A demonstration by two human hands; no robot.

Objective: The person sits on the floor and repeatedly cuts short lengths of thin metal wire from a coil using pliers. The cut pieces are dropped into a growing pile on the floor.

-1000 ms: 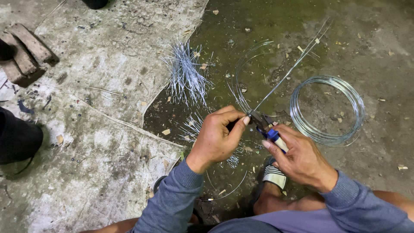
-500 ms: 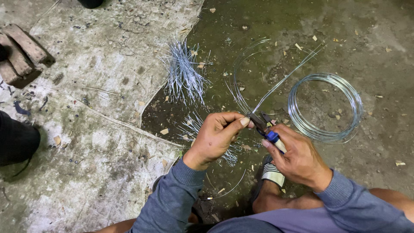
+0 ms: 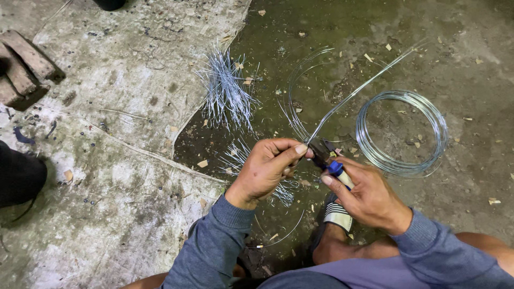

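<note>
The left hand (image 3: 265, 168) pinches thin, springy wire (image 3: 353, 92) right beside the pliers (image 3: 327, 157) clenched in the right hand (image 3: 364, 195), the stiffest spot to hold such light, whippy strands

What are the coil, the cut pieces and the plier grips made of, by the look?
Wire coil: thin bare steel wire, probably galvanised; bright silver-grey sheen, springy loops.
Cut wire pieces: same bright wire, in a stiff straight bundle.
Pliers in the right hand: dark metal head; grips look like blue and white plastic or rubber, smooth and coloured.

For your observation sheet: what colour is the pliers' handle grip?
Blue and white handle grip, in the right hand; head view.
</note>
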